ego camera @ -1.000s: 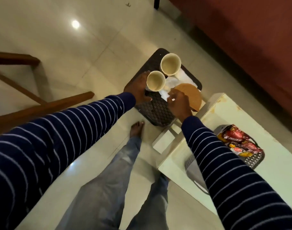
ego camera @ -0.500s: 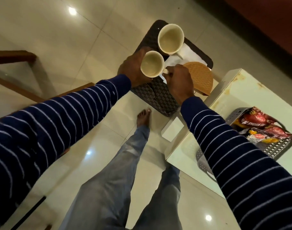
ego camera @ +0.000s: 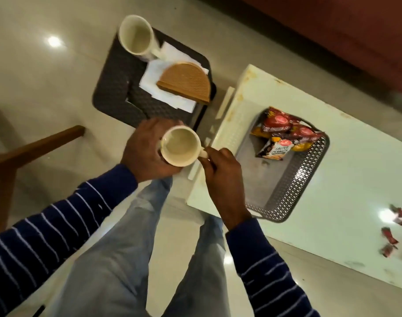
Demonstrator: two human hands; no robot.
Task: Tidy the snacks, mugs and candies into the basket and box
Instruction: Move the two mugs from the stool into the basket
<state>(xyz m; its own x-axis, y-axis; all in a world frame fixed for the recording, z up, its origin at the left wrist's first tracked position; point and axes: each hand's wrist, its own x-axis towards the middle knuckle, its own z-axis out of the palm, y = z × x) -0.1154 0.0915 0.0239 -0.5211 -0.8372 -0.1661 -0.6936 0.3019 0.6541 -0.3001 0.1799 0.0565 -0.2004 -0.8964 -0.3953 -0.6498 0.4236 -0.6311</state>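
Note:
A cream mug (ego camera: 180,146) is held up in front of me, clear of the dark woven stool (ego camera: 117,92). My left hand (ego camera: 145,152) grips its body from the left. My right hand (ego camera: 220,167) pinches its handle on the right. A second cream mug (ego camera: 136,35) stands on the stool's far corner. The grey perforated basket (ego camera: 293,197) sits on the white table (ego camera: 360,170) with several snack packets (ego camera: 284,136) at its far end. Several red wrapped candies (ego camera: 394,232) lie loose at the table's right.
On the stool lie white napkins (ego camera: 159,88) under a tan half-round holder (ego camera: 186,82). A wooden chair frame (ego camera: 30,152) stands at the left. A dark red sofa (ego camera: 344,30) runs along the upper right. My legs (ego camera: 127,259) are below, on a tiled floor.
Both hands have lifted the nearer mug off the stool and drawn it back toward me and the table's corner. The view has swung, bringing the basket and candies into sight.

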